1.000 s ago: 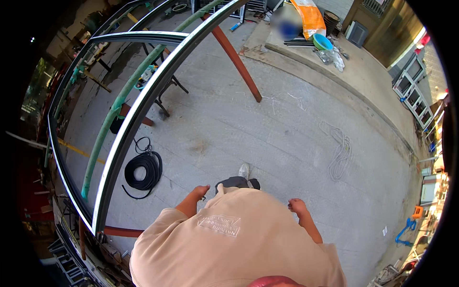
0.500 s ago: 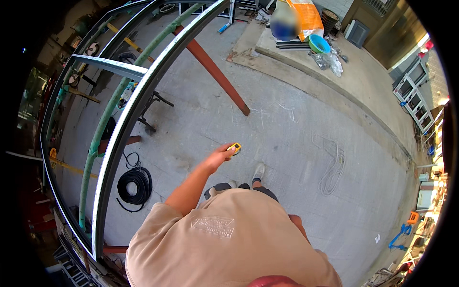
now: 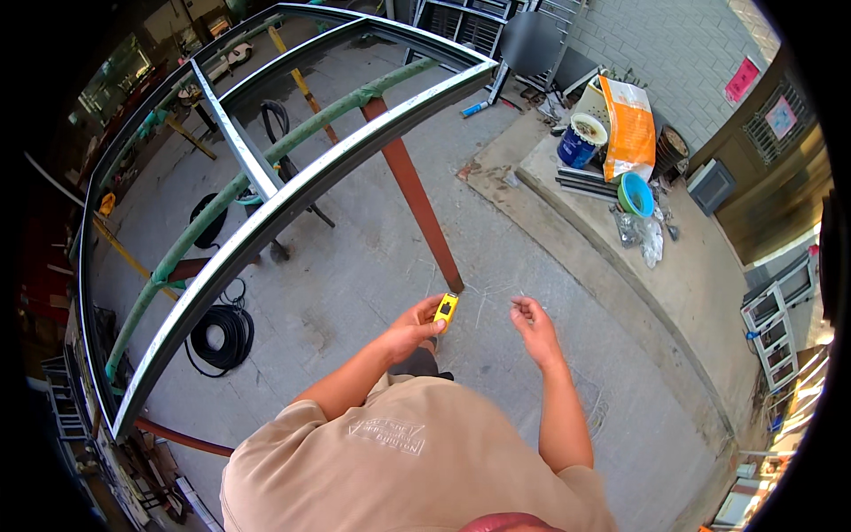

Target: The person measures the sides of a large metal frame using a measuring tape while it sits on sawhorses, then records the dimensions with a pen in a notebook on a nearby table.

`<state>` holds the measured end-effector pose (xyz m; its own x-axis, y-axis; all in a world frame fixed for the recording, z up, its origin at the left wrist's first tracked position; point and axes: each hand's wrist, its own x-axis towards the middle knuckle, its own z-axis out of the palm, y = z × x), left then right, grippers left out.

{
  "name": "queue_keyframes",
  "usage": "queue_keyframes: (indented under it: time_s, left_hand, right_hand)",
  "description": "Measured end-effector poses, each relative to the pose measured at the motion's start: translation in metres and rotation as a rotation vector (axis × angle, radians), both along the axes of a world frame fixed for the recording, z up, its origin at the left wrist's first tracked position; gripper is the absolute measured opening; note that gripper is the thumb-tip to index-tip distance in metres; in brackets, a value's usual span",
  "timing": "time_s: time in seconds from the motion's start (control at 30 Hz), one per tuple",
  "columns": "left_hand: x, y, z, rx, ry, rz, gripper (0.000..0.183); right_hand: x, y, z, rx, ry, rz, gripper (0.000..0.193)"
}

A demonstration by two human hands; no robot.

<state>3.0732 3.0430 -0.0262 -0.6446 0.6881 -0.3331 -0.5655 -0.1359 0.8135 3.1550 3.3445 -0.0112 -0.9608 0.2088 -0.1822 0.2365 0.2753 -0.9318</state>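
A yellow tape measure (image 3: 446,309) with a dark patch on its side is gripped between the thumb and fingers of my left hand (image 3: 415,328), in front of my body. To its right, my right hand (image 3: 535,330) is raised with loosely bent fingers, thumb apart from them, and no object visible in it. A wide gap separates the two hands. Left of them stands a large metal frame (image 3: 292,195) with silvery, dark-edged bars, resting on a support of green-wrapped rails (image 3: 206,208) and reddish-brown legs (image 3: 415,199). One leg meets the floor just beyond the tape measure.
A coil of black hose (image 3: 220,340) lies on the floor at left. On the concrete step (image 3: 567,199) stand a blue-and-white bucket (image 3: 582,140), an orange-and-white sack (image 3: 629,129), a turquoise basin (image 3: 636,195) and plastic bags (image 3: 650,241). A ladder (image 3: 780,332) is at far right.
My right hand has come up into view on the right. My left hand still holds the tape measure. The view has shifted, and the frame's near end and leg now appear closer.
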Motion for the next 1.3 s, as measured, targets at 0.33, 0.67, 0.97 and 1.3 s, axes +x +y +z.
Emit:
queue_keyframes:
  time_s: [0.33, 0.67, 0.97, 1.3]
  left_hand:
    - [-0.157, 0.088, 0.023, 0.047, 0.172, -0.111, 0.077]
    - [-0.285, 0.113, 0.066, -0.187, 0.650, -0.230, 0.067]
    - [-0.349, 0.175, 0.052, -0.453, 0.567, 0.062, 0.033]
    - [-0.385, 0.329, 0.058, -0.683, 0.583, 0.611, 0.033]
  right_hand:
    - [-0.167, -0.028, 0.030, 0.046, 0.006, 0.218, 0.068]
    - [-0.304, 0.032, 0.048, -0.085, -0.033, 0.322, 0.066]
    - [-0.439, 0.121, 0.045, -0.029, -0.076, 0.864, 0.077]
    - [-0.595, 0.229, 0.071, 0.105, -0.079, 1.495, 0.082]
